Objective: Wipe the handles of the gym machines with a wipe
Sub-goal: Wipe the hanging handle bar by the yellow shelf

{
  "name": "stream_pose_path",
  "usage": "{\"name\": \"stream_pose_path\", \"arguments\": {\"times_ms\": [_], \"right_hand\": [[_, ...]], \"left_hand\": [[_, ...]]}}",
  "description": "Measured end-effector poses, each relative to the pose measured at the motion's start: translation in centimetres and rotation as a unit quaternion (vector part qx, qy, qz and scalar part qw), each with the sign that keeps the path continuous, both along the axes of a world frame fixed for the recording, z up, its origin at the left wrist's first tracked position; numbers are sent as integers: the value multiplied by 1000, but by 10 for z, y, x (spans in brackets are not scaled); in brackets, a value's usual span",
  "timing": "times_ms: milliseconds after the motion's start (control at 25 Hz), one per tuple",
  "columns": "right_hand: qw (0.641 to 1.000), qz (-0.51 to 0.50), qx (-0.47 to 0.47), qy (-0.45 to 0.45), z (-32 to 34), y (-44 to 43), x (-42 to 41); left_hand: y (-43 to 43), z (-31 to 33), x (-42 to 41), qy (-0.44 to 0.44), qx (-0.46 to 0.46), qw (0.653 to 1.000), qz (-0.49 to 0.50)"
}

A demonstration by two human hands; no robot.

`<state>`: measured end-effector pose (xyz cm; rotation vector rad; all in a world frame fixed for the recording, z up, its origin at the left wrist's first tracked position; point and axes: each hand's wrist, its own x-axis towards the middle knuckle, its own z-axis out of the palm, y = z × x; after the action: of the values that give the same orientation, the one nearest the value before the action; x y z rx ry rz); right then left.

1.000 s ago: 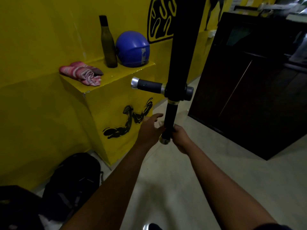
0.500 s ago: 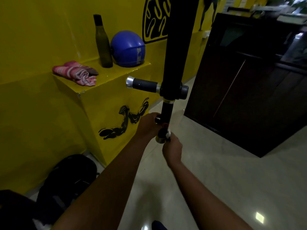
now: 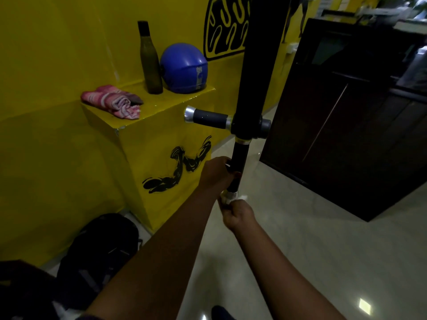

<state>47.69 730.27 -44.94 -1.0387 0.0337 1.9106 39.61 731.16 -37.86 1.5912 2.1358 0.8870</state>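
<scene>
At the lower left of the frame a black backpack [image 3: 99, 255] lies on the floor against the yellow wall [image 3: 46, 65]. Above it and to the right, a yellow ledge [image 3: 161, 125] juts from the wall. It carries a folded pink striped towel [image 3: 113, 100] near its left corner, then a dark upright bottle [image 3: 150, 58], with a blue helmet [image 3: 183, 68] just beside the bottle on its right.

Right of the ledge, near the middle of the frame, a black post [image 3: 258, 54] runs down from the top edge. A side handle [image 3: 208, 117] with a dark grip and a chrome tip sticks out leftward from the post's lower joint. Below that joint hangs the lower handle [image 3: 239, 158], upright and tilted slightly, ending in a chrome cap.

The left hand [image 3: 217, 174] reaches in from the lower left and grips the lower handle partway down, its fingers curled round the dark grip. Just below it, the right hand [image 3: 239, 214] comes up from the bottom of the frame with its fingers closed round a white wipe [image 3: 242, 197]. The wipe is bunched against the chrome cap at the handle's bottom end, a corner of it poking out to the right above the knuckles. The two hands sit close together, one above the other.

On the right side of the frame stands a dark cabinet [image 3: 346, 135], set on the pale glossy floor [image 3: 300, 250].
</scene>
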Motion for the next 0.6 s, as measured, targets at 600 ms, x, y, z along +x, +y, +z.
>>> {"name": "stream_pose_path", "arguments": {"times_ms": [600], "right_hand": [[995,-91,-40,-13,23,-9,1]], "left_hand": [[4,2,3,52,-29,998,7]]}}
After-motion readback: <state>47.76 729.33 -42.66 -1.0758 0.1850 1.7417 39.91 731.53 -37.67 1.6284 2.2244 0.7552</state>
